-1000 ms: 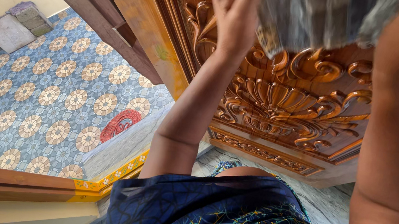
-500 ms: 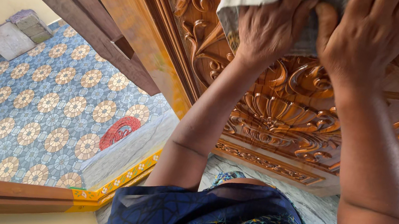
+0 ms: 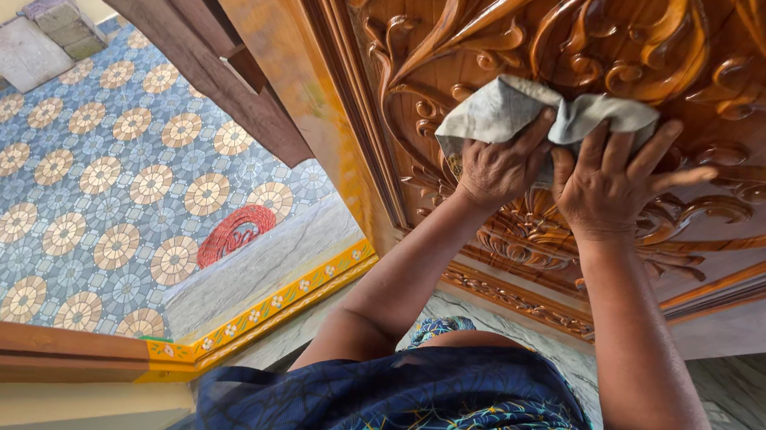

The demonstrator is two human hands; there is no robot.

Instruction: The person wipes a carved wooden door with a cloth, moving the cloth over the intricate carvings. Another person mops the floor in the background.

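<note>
A carved, glossy brown wooden door [image 3: 630,50] fills the upper right of the head view, covered in raised scrolls and leaf shapes. A grey cloth [image 3: 510,108] is pressed flat against its lower carved panel. My left hand [image 3: 496,166] grips the cloth's left part, fingers curled into it. My right hand [image 3: 610,183] presses on the cloth's right part, fingers spread over it and onto the carving. Both forearms reach away from my blue patterned garment [image 3: 413,422].
The wooden door frame [image 3: 228,30] runs diagonally at upper left. Beyond it lies a blue floor of round beige tile patterns [image 3: 72,199] with a red round mat [image 3: 234,233]. A yellow floral border strip [image 3: 278,306] edges a grey stone step. Grey blocks [image 3: 30,41] sit by the wall.
Both hands and the cloth now sit farther from the camera and lower on the door's carved panel; a second ago they were close up at the frame's top edge.
</note>
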